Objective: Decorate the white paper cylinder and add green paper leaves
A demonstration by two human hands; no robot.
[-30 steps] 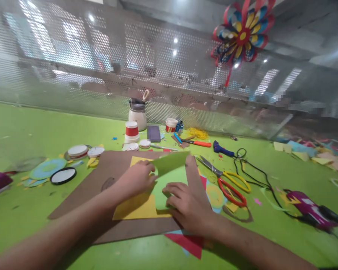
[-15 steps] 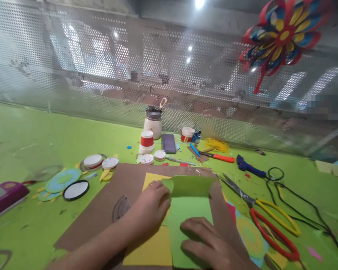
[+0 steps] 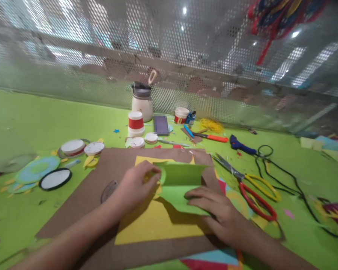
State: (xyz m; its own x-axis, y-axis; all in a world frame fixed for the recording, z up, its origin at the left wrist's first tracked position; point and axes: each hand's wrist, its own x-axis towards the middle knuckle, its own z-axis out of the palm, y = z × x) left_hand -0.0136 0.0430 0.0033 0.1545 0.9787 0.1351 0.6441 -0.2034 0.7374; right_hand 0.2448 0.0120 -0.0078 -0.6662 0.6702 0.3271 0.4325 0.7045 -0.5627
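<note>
A sheet of light green paper (image 3: 174, 195) with an upright fold along its far side is lifted off a yellow sheet (image 3: 149, 225). My left hand (image 3: 139, 182) pinches the curled left end of the green paper, thumb against fingers. My right hand (image 3: 218, 206) grips its near right edge, the fingers on top and the thumb underneath. Both coloured sheets are over a brown cardboard (image 3: 76, 202). Beside my left wrist a clear protractor (image 3: 108, 191) lies on the cardboard, partly covered by the arm.
Large scissors (image 3: 242, 176) with red and yellow handles lie right of the cardboard. Beyond them is a blue glue gun (image 3: 242, 145) with a black cord. Red-and-white tubs (image 3: 136, 123) and a white jug (image 3: 142, 101) stand behind. Round paper pieces (image 3: 38, 169) lie left.
The near part of the green paper has come up off the yellow sheet. My right hand has gone from resting flat on it to gripping its edge. The view has tilted down.
</note>
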